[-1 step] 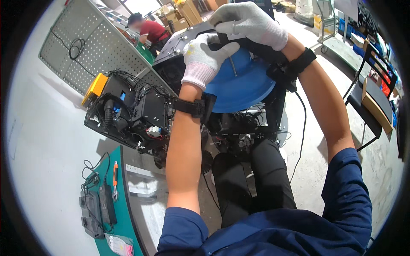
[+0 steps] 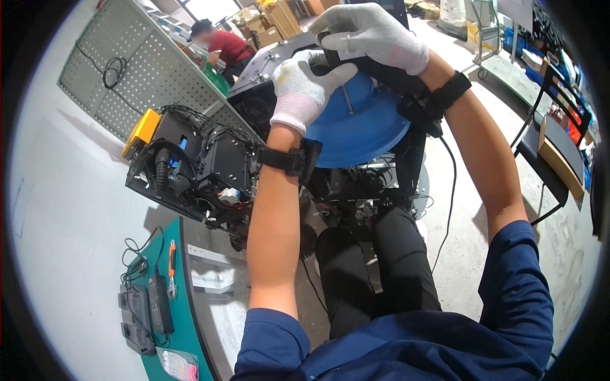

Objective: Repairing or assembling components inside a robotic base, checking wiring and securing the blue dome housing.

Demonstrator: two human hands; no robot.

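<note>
My left hand (image 2: 308, 86), in a white knit glove, curls its fingers at the near end of a black part (image 2: 332, 56) with a pale patch on it. From the other side my right hand (image 2: 373, 37), gloved alike, pinches the same part between thumb and fingers. Directly below lies a large round blue plastic piece (image 2: 359, 130) on a black machine frame (image 2: 413, 162). A thin metal bolt or rod (image 2: 347, 100) shows beside my left thumb, over the blue surface. Its upper end is hidden by the thumb. My gloves cover much of the black part.
A wired black machine (image 2: 222, 162) with a yellow block (image 2: 141, 132) stands at left, before a perforated panel (image 2: 121, 63). Lower left, a green mat (image 2: 181, 305) bears an orange-handled wrench (image 2: 171, 267) and power adapter (image 2: 160, 301). A black chair (image 2: 556, 159) is at right; a person (image 2: 225, 47) works behind.
</note>
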